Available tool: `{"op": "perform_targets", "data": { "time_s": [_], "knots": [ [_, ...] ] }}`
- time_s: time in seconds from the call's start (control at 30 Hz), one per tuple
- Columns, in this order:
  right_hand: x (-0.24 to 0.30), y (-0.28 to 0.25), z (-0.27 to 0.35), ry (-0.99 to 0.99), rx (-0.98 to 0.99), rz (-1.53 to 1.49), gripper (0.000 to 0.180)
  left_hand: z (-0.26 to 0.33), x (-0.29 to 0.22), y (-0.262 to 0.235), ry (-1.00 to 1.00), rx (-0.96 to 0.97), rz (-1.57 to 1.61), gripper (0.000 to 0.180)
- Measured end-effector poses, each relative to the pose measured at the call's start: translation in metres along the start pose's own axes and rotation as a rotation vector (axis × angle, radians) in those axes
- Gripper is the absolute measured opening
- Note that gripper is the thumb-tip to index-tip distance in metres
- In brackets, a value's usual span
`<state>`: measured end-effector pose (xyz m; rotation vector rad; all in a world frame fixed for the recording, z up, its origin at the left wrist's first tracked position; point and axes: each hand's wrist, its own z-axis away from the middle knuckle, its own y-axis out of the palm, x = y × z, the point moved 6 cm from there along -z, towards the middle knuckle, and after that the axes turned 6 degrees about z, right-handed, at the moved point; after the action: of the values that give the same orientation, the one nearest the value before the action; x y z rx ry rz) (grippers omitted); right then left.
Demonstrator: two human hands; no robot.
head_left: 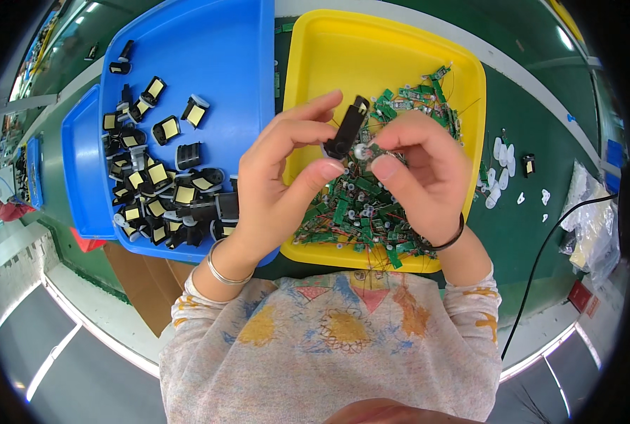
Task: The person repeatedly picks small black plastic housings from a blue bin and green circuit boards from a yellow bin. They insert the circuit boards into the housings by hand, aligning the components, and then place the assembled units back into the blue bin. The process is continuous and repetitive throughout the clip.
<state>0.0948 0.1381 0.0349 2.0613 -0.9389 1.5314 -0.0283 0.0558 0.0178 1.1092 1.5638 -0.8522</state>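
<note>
Above the yellow tray [315, 49], my left hand [281, 166] holds a black plastic housing [348, 127] tilted upward between thumb and fingers. Close beside it, my right hand [422, 169] pinches a small green circuit board [376, 150] with a round whitish part at its end, near the housing's lower end. Whether the two parts touch I cannot tell. Many green circuit boards [350, 212] with thin wires lie heaped in the yellow tray below my hands.
A blue tray [223, 56] on the left holds many black housings [156, 177] with pale yellow pads. White oval pieces [502, 152] and a small black part [528, 165] lie on the green table at right. Clear plastic bags [587, 219] and a black cable [541, 261] are farther right.
</note>
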Motion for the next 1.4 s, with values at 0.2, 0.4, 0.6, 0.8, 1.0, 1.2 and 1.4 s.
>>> {"op": "perform_targets", "data": {
  "time_s": [0.2,0.4,0.6,0.8,1.0,1.2,1.4],
  "knots": [
    [0.019,0.003,-0.001,-0.348,-0.065,0.525,0.015,0.003,-0.001,0.004,-0.103,-0.047,0.244,0.025],
    [0.023,0.005,0.004,-0.48,-0.107,0.654,0.017,0.005,0.0,0.006,-0.063,-0.043,0.252,0.026],
    [0.026,0.011,0.009,-0.611,-0.102,0.739,0.019,0.005,0.001,0.005,-0.063,-0.045,0.264,0.025],
    [0.027,0.014,0.01,-0.647,-0.093,0.749,0.019,0.004,0.001,0.005,-0.074,-0.046,0.278,0.022],
    [0.023,0.018,0.012,-0.623,-0.048,0.721,0.02,0.005,0.001,0.01,-0.145,-0.039,0.385,0.017],
    [0.017,0.018,0.007,-0.398,-0.026,0.579,0.016,0.004,-0.002,0.011,-0.123,0.036,0.371,0.014],
    [0.004,0.014,0.0,-0.075,0.094,0.405,0.015,0.006,-0.002,0.009,-0.163,0.018,0.437,0.014]
  ]
}}
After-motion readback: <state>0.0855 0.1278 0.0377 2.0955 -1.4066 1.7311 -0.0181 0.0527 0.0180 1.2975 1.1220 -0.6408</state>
